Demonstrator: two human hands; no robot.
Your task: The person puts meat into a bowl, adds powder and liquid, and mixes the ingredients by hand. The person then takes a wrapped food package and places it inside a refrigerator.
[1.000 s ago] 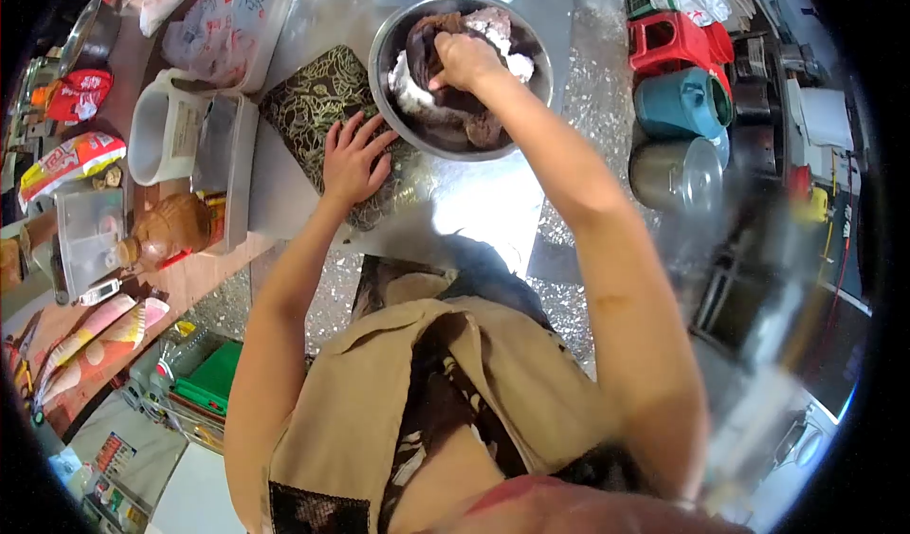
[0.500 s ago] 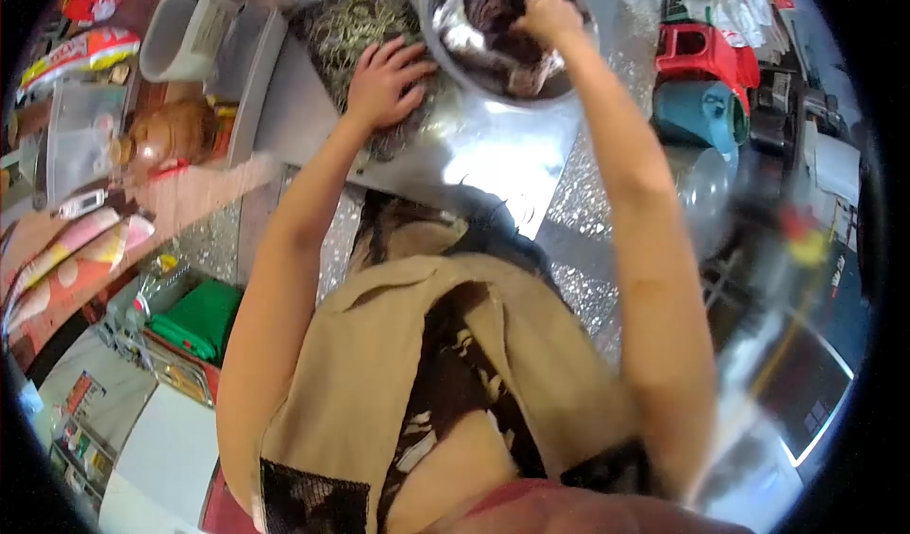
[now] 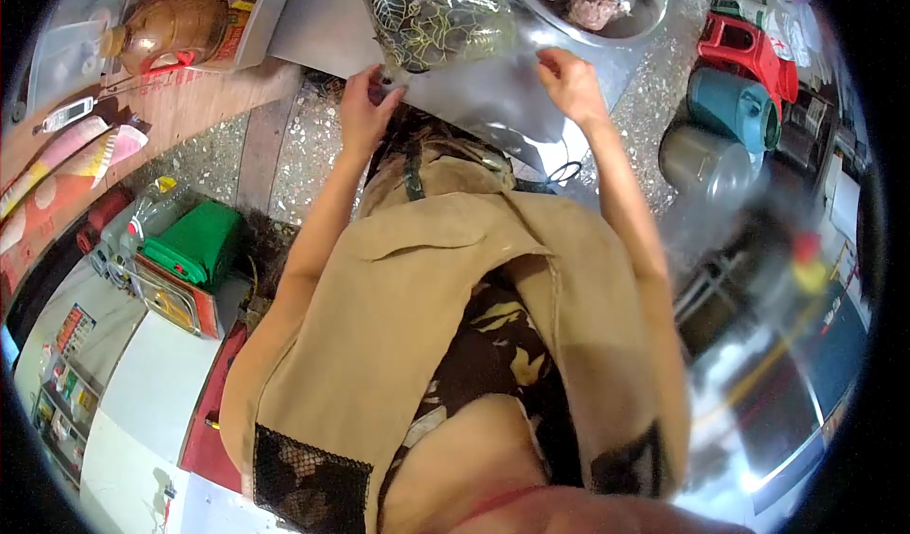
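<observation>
My left hand [image 3: 368, 112] is at the near edge of a metal tabletop [image 3: 464, 93], its thumb and fingers apart around a gap. Farther right, my right hand [image 3: 573, 84] hovers over or rests on the same metal surface, with its fingers curled together; whether anything is in them is hidden. Between and beyond the hands lies a glossy dark mat or board [image 3: 431, 22] with a yellow-green leaf pattern. Just past my right hand, a round metal bowl [image 3: 654, 24] holds lumpy brown and whitish pieces [image 3: 599, 1], partly cut off by the frame.
On the left, a wooden table [image 3: 204, 108] bears a brown plastic jug [image 3: 180, 32] and a small white device [image 3: 71, 115]. A green container [image 3: 194, 240] stands below. Red [image 3: 744, 55] and teal [image 3: 730, 108] plastic items stand on the speckled floor at right.
My right hand has come out of the bowl and back toward me. My left hand has left the patterned mat for the tabletop's near edge. The view has tilted down.
</observation>
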